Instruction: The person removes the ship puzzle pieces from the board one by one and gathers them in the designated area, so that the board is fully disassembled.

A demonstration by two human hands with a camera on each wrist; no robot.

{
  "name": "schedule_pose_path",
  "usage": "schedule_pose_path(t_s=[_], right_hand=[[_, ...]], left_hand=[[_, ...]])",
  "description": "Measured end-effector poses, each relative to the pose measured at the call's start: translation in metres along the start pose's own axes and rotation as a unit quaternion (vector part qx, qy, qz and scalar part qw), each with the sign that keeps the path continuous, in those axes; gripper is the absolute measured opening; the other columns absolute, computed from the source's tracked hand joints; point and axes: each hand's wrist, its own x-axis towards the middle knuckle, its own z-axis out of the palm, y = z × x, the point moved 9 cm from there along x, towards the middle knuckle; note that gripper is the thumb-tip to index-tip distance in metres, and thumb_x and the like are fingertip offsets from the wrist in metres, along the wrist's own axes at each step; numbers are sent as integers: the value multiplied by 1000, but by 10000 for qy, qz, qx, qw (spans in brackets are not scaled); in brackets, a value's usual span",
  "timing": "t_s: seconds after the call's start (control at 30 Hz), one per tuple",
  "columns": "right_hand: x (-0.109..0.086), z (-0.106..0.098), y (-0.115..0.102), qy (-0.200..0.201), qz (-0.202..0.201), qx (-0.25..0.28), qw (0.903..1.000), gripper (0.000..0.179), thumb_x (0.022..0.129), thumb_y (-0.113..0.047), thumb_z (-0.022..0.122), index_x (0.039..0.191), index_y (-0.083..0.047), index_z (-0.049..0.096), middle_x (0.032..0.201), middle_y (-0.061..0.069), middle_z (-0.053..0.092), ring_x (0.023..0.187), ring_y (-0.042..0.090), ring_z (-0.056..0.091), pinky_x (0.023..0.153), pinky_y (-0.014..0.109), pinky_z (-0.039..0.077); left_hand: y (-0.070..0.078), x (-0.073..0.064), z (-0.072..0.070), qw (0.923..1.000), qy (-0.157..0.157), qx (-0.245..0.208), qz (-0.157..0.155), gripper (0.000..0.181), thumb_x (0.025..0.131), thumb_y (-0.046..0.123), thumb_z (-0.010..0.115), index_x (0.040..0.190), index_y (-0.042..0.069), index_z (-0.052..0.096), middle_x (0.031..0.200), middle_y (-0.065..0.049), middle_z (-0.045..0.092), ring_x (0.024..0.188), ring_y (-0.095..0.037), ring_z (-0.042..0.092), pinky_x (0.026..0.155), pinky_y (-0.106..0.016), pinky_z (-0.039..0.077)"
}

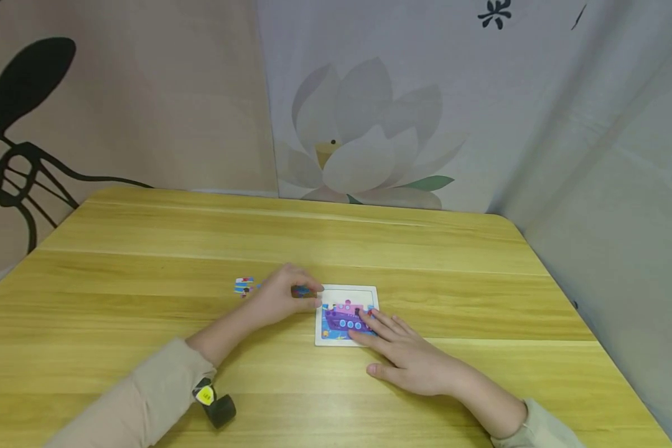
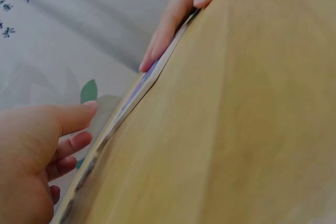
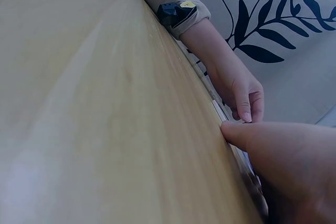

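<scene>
A small jigsaw puzzle [image 1: 341, 320] with a purple ship on blue water lies in a white-rimmed tray [image 1: 318, 330]. Bare white shows along the tray's upper part. Over its upper left corner, my left hand [image 1: 282, 297] has thumb and forefinger close together. A thin dark sliver, seemingly a puzzle piece [image 3: 247, 123] seen edge-on, shows at those fingertips in the right wrist view. My right hand [image 1: 411, 358] lies with fingers spread and straight, its fingertips resting on the puzzle's right side. Loose puzzle pieces [image 1: 243, 286] lie left of the tray, partly hidden by my left hand.
The wooden table [image 1: 453, 274] stretches around the tray on every side. Behind it hangs a curtain [image 1: 364, 124] printed with a lotus. A black wrist camera [image 1: 218, 404] is strapped by my left sleeve.
</scene>
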Motion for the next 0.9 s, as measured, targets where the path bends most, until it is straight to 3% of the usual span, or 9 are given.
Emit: schedule_pose_path(t_s=[0.33,0.7,0.9], right_hand=[[0,-1,1,22,-29,-91,10000,53,102,-46,36,152,-33,24,159,-2,1,144,23,-2,111,52,4],[0,0,0,32,-103,-111,9999,52,103,-44,36,152,-33,23,159,0,2,144,24,-2,111,55,5],[1,0,1,20,-61,-148,9999,52,103,-44,35,152,-34,23,159,-2,1,144,23,-3,111,54,5]], left_hand=[[9,-5,15,9997,-164,133,157,21,80,18,79,100,11,74,101,7,65,100,-19,49,84,-45,43],[13,-7,22,9931,29,1160,187,28,76,28,82,100,16,75,105,4,63,103,-17,50,94,-50,31],[16,-7,23,9915,-19,1288,194,25,76,27,82,97,15,75,105,3,62,101,-17,50,90,-47,32]])
